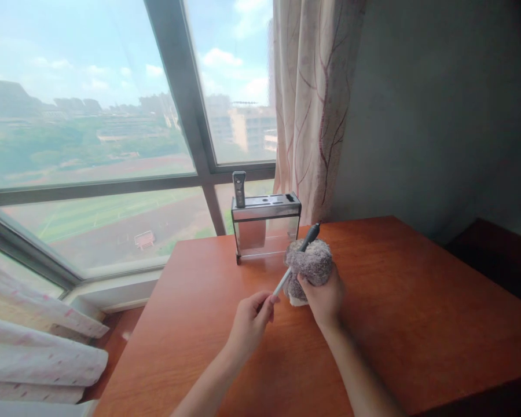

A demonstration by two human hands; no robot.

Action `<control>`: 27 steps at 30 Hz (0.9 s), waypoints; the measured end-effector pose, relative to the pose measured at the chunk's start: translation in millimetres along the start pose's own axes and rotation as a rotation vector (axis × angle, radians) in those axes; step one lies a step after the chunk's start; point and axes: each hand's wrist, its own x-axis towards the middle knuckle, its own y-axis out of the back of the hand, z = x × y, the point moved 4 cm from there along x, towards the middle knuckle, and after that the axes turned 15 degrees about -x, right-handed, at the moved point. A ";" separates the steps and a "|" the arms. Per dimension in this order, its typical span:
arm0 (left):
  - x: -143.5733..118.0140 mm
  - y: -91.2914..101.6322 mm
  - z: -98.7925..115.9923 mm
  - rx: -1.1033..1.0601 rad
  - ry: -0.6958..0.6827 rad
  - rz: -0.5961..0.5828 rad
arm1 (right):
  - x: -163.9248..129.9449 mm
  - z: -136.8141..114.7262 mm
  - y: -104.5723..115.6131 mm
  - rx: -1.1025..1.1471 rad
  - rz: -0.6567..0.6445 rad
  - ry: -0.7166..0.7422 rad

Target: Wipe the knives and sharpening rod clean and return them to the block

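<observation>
Over the wooden counter (395, 324), the left hand (249, 324) pinches the white end of a knife (296, 258), while the right hand (323, 298) wraps a grey fluffy cloth (312, 263) around its middle, seemingly mid-wipe. Behind stands the knife block (264, 226).

The table (395, 301) is smooth, reddish wood with a soft sheen. The rack (265, 226) looks like brushed metal with clear glossy panels, and the cloth (315, 263) is fluffy grey plush. The knife (296, 256) has a matt dark handle and a pale, smooth blade.
</observation>
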 end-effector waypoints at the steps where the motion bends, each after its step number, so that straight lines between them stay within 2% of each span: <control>1: 0.4 -1.2 -1.2 -0.023 0.017 -0.005 | 0.7 1.4 0.5 -0.013 0.003 0.000; 4: 1.0 -4.1 -2.9 -0.130 0.076 -0.002 | 3.5 5.1 0.5 0.067 0.003 -0.038; 7: -0.3 -3.6 2.7 -0.228 0.129 0.018 | 8.2 8.0 -6.3 0.407 -0.085 -0.147; 11: -3.1 -1.2 13.9 -0.331 0.205 -0.010 | 9.6 8.3 -24.7 1.005 -0.442 -0.474; 13: -4.2 -1.7 15.1 -0.384 0.245 -0.065 | 7.5 6.2 -27.6 1.146 -0.611 -0.588; 17: -4.7 -3.9 9.5 -0.401 0.273 -0.171 | 0.9 3.6 -21.9 1.080 -0.874 -0.528; 20: -3.7 -4.4 7.0 -0.379 0.244 -0.203 | -4.2 4.7 -18.5 1.026 -0.944 -0.462; 24: -2.2 -4.2 9.4 -0.347 0.185 -0.206 | -9.9 3.7 -19.6 1.034 -1.063 -0.444; 27: -1.3 -3.4 11.1 -0.280 0.127 -0.184 | -10.1 1.9 -20.0 1.078 -1.070 -0.459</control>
